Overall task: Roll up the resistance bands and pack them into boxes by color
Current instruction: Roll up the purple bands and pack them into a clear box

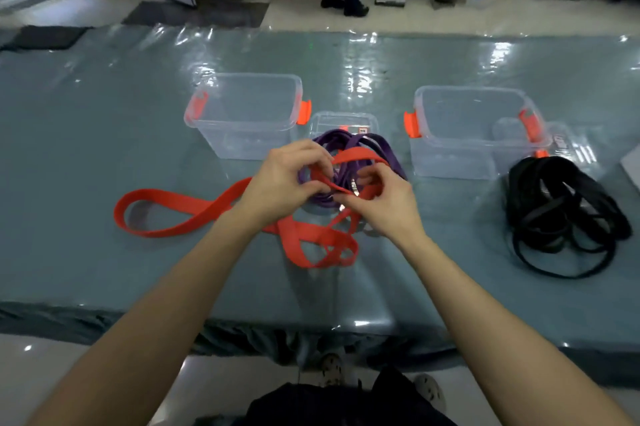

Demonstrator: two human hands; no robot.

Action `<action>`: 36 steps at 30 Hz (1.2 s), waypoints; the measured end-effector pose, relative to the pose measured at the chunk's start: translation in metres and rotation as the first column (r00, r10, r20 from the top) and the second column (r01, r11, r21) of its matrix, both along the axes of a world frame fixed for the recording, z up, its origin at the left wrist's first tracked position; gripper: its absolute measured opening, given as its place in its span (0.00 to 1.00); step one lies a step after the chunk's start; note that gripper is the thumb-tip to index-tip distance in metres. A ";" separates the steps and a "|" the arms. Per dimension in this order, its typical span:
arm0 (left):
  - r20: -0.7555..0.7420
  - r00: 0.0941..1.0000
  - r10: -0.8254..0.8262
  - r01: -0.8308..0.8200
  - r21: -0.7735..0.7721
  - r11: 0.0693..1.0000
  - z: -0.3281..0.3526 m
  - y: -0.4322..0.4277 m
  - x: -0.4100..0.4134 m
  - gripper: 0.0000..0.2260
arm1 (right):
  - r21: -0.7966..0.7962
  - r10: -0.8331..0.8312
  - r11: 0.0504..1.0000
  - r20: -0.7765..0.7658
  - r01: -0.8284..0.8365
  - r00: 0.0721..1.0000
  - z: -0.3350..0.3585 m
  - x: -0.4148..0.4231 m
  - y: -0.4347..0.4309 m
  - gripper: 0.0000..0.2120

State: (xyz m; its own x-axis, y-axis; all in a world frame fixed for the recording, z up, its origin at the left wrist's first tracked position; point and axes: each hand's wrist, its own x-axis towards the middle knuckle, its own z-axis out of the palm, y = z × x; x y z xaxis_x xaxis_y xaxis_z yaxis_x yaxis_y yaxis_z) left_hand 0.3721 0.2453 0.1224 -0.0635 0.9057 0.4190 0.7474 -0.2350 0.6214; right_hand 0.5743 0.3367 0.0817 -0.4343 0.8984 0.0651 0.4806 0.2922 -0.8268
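Left grip [281,179], right grip [379,198] pinch red band [166,214]; palms down

We find two boxes set toward the far edge of the desk [104,269], the left box [242,117] and the right box [464,131] well apart. A smaller box [341,121] sits between them, with the middle band heap [346,141] just before it. Over that heap our left hand [280,183] and right hand [384,203] pinch a long band [180,200] that trails toward the left edge. Another band heap [530,183] lies near the right edge.
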 end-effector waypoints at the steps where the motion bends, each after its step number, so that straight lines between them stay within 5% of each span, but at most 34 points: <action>1: 0.056 0.998 -0.004 0.003 0.012 1.000 0.000 0.006 0.003 0.14 | -0.015 0.001 1.000 -0.042 -0.001 0.999 0.004 0.006 0.000 0.19; 5: 0.337 0.940 -0.051 0.072 -0.048 0.996 -0.001 0.036 0.026 0.33 | 0.061 0.082 0.995 -0.064 -0.078 0.995 0.008 0.030 -0.004 0.06; 9: 0.351 0.936 -0.007 0.082 -0.200 0.976 -0.026 0.057 0.027 0.34 | -0.173 -0.199 0.973 -0.323 0.149 0.925 0.008 0.066 0.007 0.05; 12: 0.104 0.995 0.011 0.052 -0.586 0.809 -0.068 0.047 0.030 0.53 | -0.450 -0.426 0.867 -0.449 0.213 0.786 0.003 0.105 0.015 0.06; 15: -0.324 0.901 -0.287 -0.082 -0.778 0.623 -0.121 0.031 0.042 0.64 | -0.588 -0.567 0.773 -0.472 0.238 0.675 -0.006 0.149 0.025 0.09; 17: -0.513 0.797 -0.320 -0.216 -0.736 0.641 -0.146 0.025 0.051 0.60 | -0.680 -0.694 0.676 -0.457 0.285 0.556 -0.017 0.176 0.032 0.12; 19: -0.592 0.757 -0.278 -0.262 -0.664 0.701 -0.155 0.028 0.058 0.45 | -0.658 -0.759 0.596 -0.274 0.461 0.590 -0.035 0.200 0.036 0.12; 21: -0.611 0.752 -0.246 -0.264 -0.622 0.737 -0.156 0.035 0.062 0.22 | -0.435 -0.641 0.622 0.193 0.651 0.743 -0.057 0.218 0.035 0.14; 23: -0.598 0.770 -0.221 -0.270 -0.620 0.737 -0.155 0.037 0.065 0.15 | -0.269 -0.427 0.717 0.560 0.643 0.710 -0.070 0.221 0.026 0.20; 25: -0.591 0.777 -0.216 -0.272 -0.625 0.732 -0.152 0.034 0.066 0.14 | -0.107 -0.326 0.832 0.700 0.544 0.636 -0.069 0.209 0.016 0.25; 29: -0.604 0.774 -0.191 -0.274 -0.591 0.759 -0.143 0.023 0.064 0.12 | 0.093 -0.251 0.952 0.786 0.293 0.565 -0.045 0.161 0.014 0.28; 32: -0.596 0.799 -0.084 -0.255 -0.461 0.850 -0.119 0.015 0.063 0.09 | 0.171 -0.106 0.985 0.676 -0.015 0.730 -0.030 0.117 0.017 0.38; 36: -0.406 0.914 0.013 -0.137 -0.278 0.951 -0.087 0.011 0.063 0.10 | -0.082 0.411 0.895 0.532 -0.438 0.741 -0.030 0.053 0.010 0.57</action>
